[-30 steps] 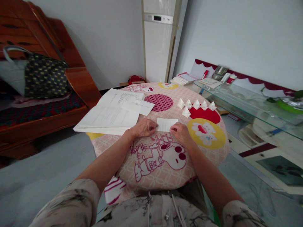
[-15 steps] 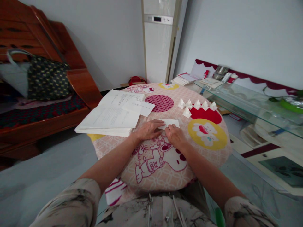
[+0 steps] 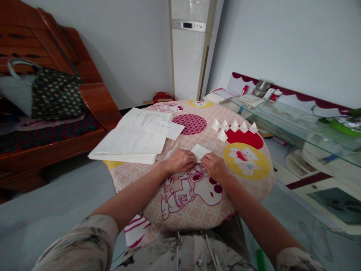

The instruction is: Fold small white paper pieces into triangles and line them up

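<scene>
A small folded white paper [image 3: 200, 151] lies on a round table [image 3: 254, 188] covered by a pink cartoon-print cloth. My left hand [image 3: 180, 160] pinches the paper's left edge with curled fingers. My right hand [image 3: 214, 166] grips its near right edge, fingers closed on it. Only the paper's far corner shows between the two hands. Behind them several small folded white paper triangles [image 3: 233, 126] sit in a row on the red spot of the cloth.
A stack of white printed sheets [image 3: 132, 137] lies on the table's left side. A wooden bench with a dark dotted bag [image 3: 53, 96] stands at the left. A glass shelf unit [image 3: 304, 128] runs along the right. A white standing air conditioner [image 3: 188, 49] is at the back.
The flat rectangular paper has been folded smaller. Both hands have closed in on it and drawn slightly nearer to me.
</scene>
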